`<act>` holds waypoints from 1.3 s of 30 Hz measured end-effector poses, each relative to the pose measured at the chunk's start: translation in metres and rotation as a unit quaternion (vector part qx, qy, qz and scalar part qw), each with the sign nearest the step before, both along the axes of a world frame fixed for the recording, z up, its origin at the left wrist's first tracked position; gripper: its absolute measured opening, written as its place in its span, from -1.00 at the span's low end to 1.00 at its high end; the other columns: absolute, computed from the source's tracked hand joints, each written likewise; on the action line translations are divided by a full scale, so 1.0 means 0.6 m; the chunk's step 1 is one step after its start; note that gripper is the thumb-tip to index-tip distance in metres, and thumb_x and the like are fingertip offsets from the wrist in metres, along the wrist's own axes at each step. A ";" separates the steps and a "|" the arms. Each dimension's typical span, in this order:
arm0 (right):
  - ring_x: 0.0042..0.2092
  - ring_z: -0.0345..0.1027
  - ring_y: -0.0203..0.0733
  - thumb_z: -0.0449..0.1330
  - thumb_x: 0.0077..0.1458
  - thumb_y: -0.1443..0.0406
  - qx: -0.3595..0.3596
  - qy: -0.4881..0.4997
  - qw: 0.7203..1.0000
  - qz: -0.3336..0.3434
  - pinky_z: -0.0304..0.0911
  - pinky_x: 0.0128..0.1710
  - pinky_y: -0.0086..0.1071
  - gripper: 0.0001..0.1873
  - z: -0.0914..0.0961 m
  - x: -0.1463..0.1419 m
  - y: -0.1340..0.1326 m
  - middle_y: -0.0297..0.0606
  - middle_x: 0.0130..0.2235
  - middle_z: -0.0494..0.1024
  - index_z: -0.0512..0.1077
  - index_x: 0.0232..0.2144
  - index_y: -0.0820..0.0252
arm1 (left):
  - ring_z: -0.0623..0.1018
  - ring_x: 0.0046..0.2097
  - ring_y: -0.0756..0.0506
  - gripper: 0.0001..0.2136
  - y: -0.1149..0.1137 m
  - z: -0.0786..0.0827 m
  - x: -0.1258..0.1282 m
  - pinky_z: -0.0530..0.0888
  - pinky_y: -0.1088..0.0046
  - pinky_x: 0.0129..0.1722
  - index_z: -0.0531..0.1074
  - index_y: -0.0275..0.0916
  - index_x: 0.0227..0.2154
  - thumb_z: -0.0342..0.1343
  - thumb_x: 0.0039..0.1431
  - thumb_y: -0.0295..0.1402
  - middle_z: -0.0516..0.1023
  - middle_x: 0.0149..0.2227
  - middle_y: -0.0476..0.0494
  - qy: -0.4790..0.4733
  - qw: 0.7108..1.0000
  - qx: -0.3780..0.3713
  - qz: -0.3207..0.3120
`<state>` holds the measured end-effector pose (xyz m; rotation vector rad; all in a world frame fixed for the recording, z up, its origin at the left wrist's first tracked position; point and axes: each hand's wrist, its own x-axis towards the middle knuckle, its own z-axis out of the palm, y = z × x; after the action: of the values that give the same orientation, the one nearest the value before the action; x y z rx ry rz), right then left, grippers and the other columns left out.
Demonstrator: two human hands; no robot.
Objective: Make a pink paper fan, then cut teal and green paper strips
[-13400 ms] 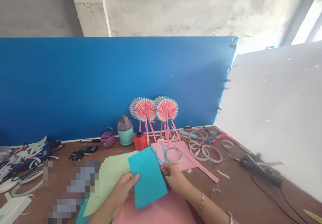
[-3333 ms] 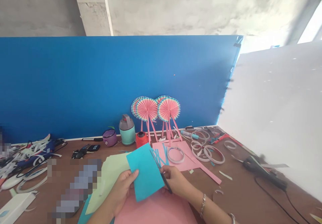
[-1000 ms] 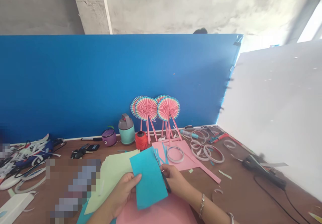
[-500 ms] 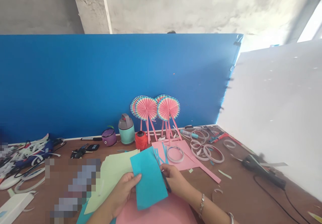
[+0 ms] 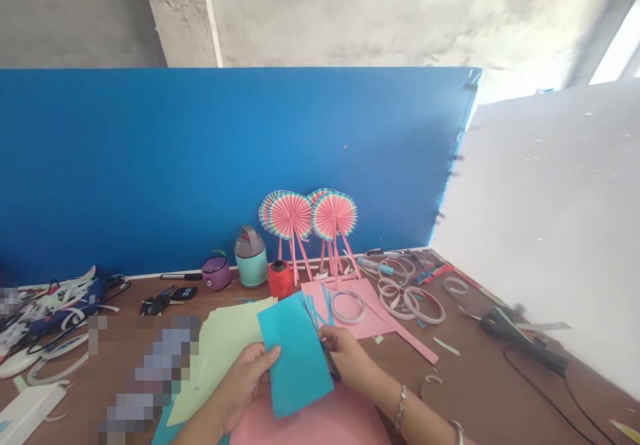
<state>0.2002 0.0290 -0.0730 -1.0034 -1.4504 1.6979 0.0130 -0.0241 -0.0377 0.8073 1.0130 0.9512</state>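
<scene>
The turquoise rectangular paper sheet (image 5: 295,358) is held over the pale green paper (image 5: 223,358) and pink paper (image 5: 310,422), its long axis running nearly front to back, far end tilted slightly left; the left hand (image 5: 243,378) grasps its left edge, while the right hand (image 5: 347,358) grasps its right edge and a slim black tool (image 5: 331,362).

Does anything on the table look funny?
Yes. Left of the left hand, a blocky, pixelated patch covers part of the brown table. It looks odd because its squares hide whatever lies there, so I cannot tell what it is.
</scene>
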 end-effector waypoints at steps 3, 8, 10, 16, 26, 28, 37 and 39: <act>-0.71 0.02 -0.47 0.16 -0.31 0.34 -0.005 0.002 1.000 -0.010 -0.12 -0.72 -0.56 -0.84 0.000 -0.001 0.000 -0.54 -0.72 0.27 0.24 -0.55 0.19 | 0.53 -0.47 -0.06 -0.73 0.000 0.001 0.000 0.43 0.45 -0.44 0.40 -0.25 -0.63 0.23 -0.05 -0.16 0.55 -0.57 -0.04 0.007 1.000 -0.005 0.002; -0.71 0.01 -0.48 0.16 -0.34 0.34 -0.012 0.007 1.000 -0.018 -0.09 -0.71 -0.55 -0.83 -0.003 -0.003 0.001 -0.53 -0.71 0.28 0.23 -0.57 0.19 | 0.53 -0.47 -0.05 -0.72 0.002 0.000 -0.001 0.43 0.46 -0.44 0.41 -0.26 -0.62 0.23 -0.06 -0.14 0.55 -0.57 -0.06 0.013 1.000 0.001 -0.004; -0.71 0.02 -0.48 0.15 -0.35 0.34 -0.018 0.010 1.000 -0.018 -0.09 -0.71 -0.55 -0.83 -0.003 -0.003 0.001 -0.53 -0.71 0.30 0.23 -0.58 0.19 | 0.53 -0.46 -0.06 -0.72 0.002 -0.001 -0.002 0.44 0.46 -0.43 0.40 -0.25 -0.62 0.23 -0.05 -0.14 0.56 -0.56 -0.06 0.008 1.000 0.000 -0.005; -0.72 0.04 -0.45 0.15 -0.36 0.34 -0.021 0.004 1.000 -0.018 -0.10 -0.72 -0.54 -0.85 -0.002 -0.002 0.002 -0.52 -0.73 0.29 0.25 -0.59 0.20 | 0.54 -0.46 -0.06 -0.73 0.001 -0.002 -0.003 0.45 0.45 -0.42 0.40 -0.25 -0.62 0.23 -0.05 -0.15 0.57 -0.55 -0.07 0.007 1.000 0.001 -0.005; -0.72 0.04 -0.45 0.17 -0.36 0.31 -0.019 -0.009 0.999 -0.028 -0.12 -0.71 -0.55 -0.83 0.000 -0.004 0.003 -0.52 -0.73 0.29 0.25 -0.59 0.19 | 0.57 -0.40 -0.11 -0.73 0.002 -0.004 -0.003 0.46 0.40 -0.36 0.47 -0.27 -0.55 0.19 0.00 -0.14 0.62 -0.45 -0.17 0.010 1.000 0.019 -0.020; -0.71 0.03 -0.46 0.16 -0.35 0.32 -0.014 -0.008 1.000 -0.022 -0.12 -0.71 -0.55 -0.84 -0.001 -0.003 0.002 -0.51 -0.72 0.30 0.24 -0.60 0.19 | 0.57 -0.39 -0.12 -0.73 0.003 -0.005 -0.004 0.46 0.40 -0.35 0.48 -0.28 -0.54 0.18 0.00 -0.14 0.62 -0.44 -0.18 0.011 0.999 0.020 -0.022; -0.72 0.02 -0.46 0.18 -0.24 0.25 0.019 -0.055 0.997 -0.048 -0.12 -0.71 -0.55 -0.80 -0.018 0.005 0.016 -0.55 -0.76 0.24 0.31 -0.49 0.22 | 0.58 -0.39 -0.16 -0.73 0.006 -0.006 -0.005 0.47 0.36 -0.37 0.47 -0.27 -0.55 0.20 -0.03 -0.13 0.62 -0.45 -0.19 0.013 1.000 0.019 0.008; -0.70 0.09 -0.43 0.18 -0.19 0.22 0.029 -0.065 0.997 -0.044 -0.06 -0.70 -0.55 -0.78 -0.011 0.008 0.015 -0.51 -0.73 0.29 0.32 -0.44 0.23 | 0.58 -0.36 -0.19 -0.72 0.009 -0.002 -0.010 0.47 0.33 -0.36 0.46 -0.27 -0.56 0.22 -0.07 -0.12 0.63 -0.44 -0.20 0.018 0.998 0.025 0.047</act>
<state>0.2048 0.0379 -0.0794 -1.1466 -1.5066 1.5440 0.0072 -0.0184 -0.0387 0.8269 1.0689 1.0483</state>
